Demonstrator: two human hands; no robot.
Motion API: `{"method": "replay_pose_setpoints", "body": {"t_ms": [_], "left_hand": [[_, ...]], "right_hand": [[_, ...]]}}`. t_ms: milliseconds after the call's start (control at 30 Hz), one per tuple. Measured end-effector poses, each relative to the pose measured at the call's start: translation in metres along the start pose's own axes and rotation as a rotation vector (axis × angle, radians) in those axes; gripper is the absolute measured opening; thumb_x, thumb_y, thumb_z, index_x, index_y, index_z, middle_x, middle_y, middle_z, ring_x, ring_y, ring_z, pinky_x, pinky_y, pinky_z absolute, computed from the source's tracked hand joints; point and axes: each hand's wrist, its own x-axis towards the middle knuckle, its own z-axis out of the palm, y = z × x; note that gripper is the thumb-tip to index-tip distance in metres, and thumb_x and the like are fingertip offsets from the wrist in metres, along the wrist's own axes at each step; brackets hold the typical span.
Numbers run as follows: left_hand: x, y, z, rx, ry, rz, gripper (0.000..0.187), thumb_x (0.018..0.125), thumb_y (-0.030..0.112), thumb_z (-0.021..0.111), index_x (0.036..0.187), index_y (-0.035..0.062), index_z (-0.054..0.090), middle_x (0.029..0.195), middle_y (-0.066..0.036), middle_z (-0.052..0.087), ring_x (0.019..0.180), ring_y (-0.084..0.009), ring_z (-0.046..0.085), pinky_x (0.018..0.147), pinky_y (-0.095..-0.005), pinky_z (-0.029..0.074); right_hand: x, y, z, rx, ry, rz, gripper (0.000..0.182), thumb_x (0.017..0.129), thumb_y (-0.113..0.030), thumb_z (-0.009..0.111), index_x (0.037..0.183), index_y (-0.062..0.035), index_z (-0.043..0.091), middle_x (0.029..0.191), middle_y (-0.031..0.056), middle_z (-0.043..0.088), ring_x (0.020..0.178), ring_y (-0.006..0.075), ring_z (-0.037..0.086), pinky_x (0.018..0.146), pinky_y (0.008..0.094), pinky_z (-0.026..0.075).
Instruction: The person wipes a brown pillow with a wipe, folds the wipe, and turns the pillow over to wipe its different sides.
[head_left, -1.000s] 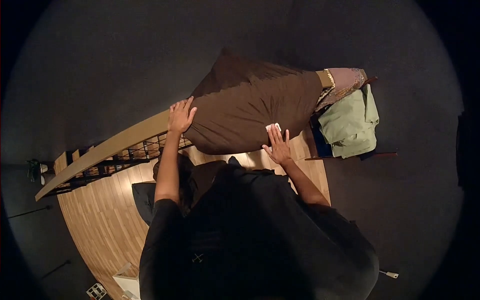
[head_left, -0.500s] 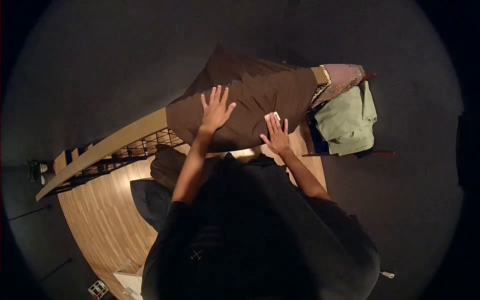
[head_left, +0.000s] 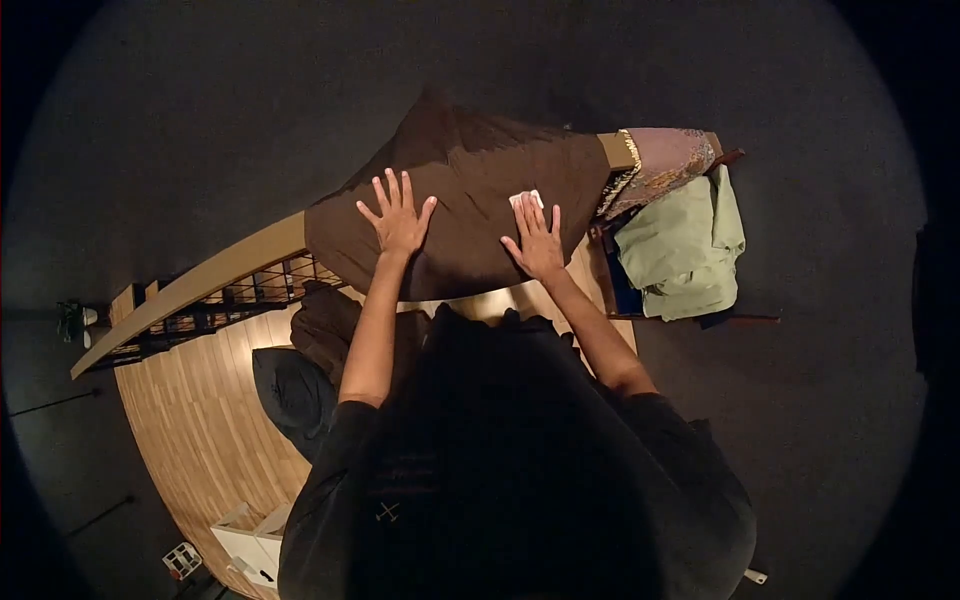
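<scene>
Matt brown cloth (head_left: 470,230), smooth glossy wooden floor (head_left: 195,410)

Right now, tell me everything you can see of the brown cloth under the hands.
The brown cloth is plain, dark fabric by its look, draped over a tan top that shows at both ends. Creases cross it; its near edge curves, and its far side narrows to a darker point. The left hand lies spread on it; the right hand holds a small white piece against it.

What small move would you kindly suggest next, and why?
Perhaps slide the right hand, with the white piece partly under it, rightward over the brown cloth while the left hand steadies it: the cloth looks creased between the hands, and the left is spread there.
</scene>
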Motion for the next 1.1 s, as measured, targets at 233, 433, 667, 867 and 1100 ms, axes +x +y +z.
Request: {"method": "replay_pose_setpoints", "body": {"t_ms": [233, 433, 667, 867, 1100], "left_hand": [[0.003, -0.001, -0.008, -0.041, -0.111, -0.058, 0.086, 0.097, 0.072, 0.024, 0.160, 0.0134, 0.014, 0.167, -0.007, 0.003, 0.153, -0.0332, 0.000, 0.112, -0.0721, -0.002], [0.005, -0.006, -0.003, -0.073, -0.154, -0.074, 0.090, 0.094, 0.076, 0.025, 0.160, 0.0152, 0.012, 0.167, -0.007, 0.001, 0.153, -0.0320, -0.004, 0.113, -0.0709, -0.005], [0.007, -0.010, -0.002, -0.080, -0.218, -0.082, 0.095, 0.092, 0.079, 0.026, 0.160, 0.0154, 0.009, 0.168, -0.005, -0.002, 0.153, -0.0309, -0.007, 0.113, -0.0696, -0.008], [0.009, -0.010, -0.003, -0.094, -0.227, -0.086, 0.096, 0.091, 0.081, 0.026, 0.160, 0.0175, 0.006, 0.167, -0.005, -0.004, 0.153, -0.0300, -0.008, 0.113, -0.0688, -0.010], [0.009, -0.012, 0.001, -0.058, -0.229, -0.082, 0.096, 0.091, 0.081, 0.025, 0.160, 0.0186, 0.006, 0.167, -0.004, -0.005, 0.153, -0.0299, -0.007, 0.113, -0.0690, -0.010]], "right_hand": [[-0.052, 0.029, 0.006, 0.090, -0.148, -0.197, 0.078, 0.099, -0.054, 0.040, 0.156, -0.0032, 0.024, 0.166, 0.0108, 0.016, 0.153, 0.0241, 0.011, 0.121, 0.0548, 0.005], [0.017, 0.048, -0.003, -0.021, -0.021, -0.048, 0.079, 0.099, -0.054, 0.039, 0.156, -0.0020, 0.021, 0.166, 0.0119, 0.014, 0.153, 0.0248, 0.009, 0.121, 0.0562, 0.004], [-0.033, 0.048, 0.010, 0.047, -0.040, -0.055, 0.080, 0.099, -0.053, 0.041, 0.156, -0.0007, 0.021, 0.166, 0.0140, 0.013, 0.153, 0.0264, 0.011, 0.120, 0.0560, 0.004], [-0.023, 0.064, 0.007, 0.028, -0.044, -0.014, 0.081, 0.099, -0.053, 0.040, 0.156, 0.0002, 0.019, 0.166, 0.0153, 0.012, 0.153, 0.0278, 0.010, 0.120, 0.0558, 0.004], [0.019, 0.075, -0.004, -0.006, 0.062, 0.118, 0.082, 0.100, -0.054, 0.039, 0.157, 0.0004, 0.017, 0.165, 0.0183, 0.011, 0.153, 0.0304, 0.007, 0.120, 0.0553, 0.004]]}}
